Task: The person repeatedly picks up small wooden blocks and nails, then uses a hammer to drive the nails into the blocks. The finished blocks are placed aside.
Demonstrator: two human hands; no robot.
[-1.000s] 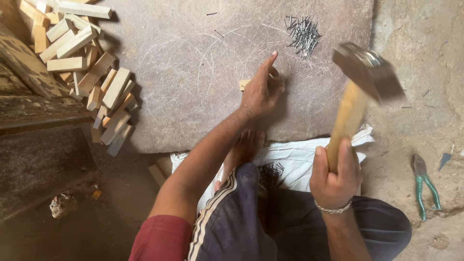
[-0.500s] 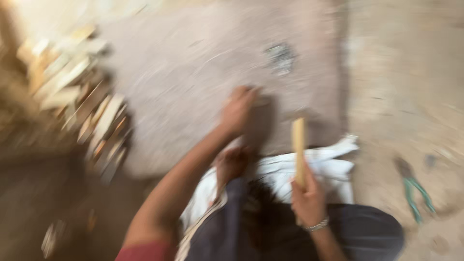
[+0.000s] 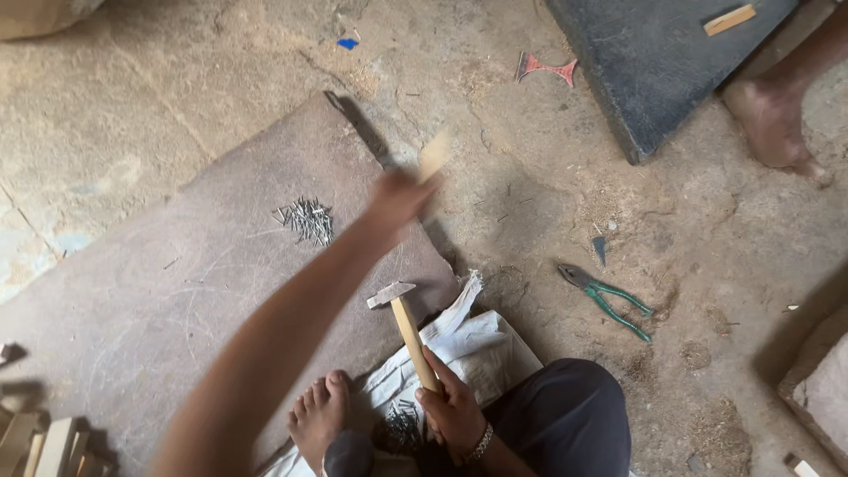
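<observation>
The blurred left hand (image 3: 397, 196) pinches 1 small pale wooden piece (image 3: 434, 155) above the brown board's (image 3: 177, 291) far corner. The right hand (image 3: 455, 408) grips the wooden-handled hammer (image 3: 405, 318), lowered near the board's right edge. Nails (image 3: 306, 218) remain unused.

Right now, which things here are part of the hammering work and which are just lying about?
In use: hammer in right hand; small wood piece in left hand; nail pile; board.

Lying about: green-handled pliers; red metal piece; dark slab.

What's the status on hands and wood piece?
Left hand grips small wood piece, blurred, raised. Right hand holds hammer. Nails on board, nothing blocking.
</observation>
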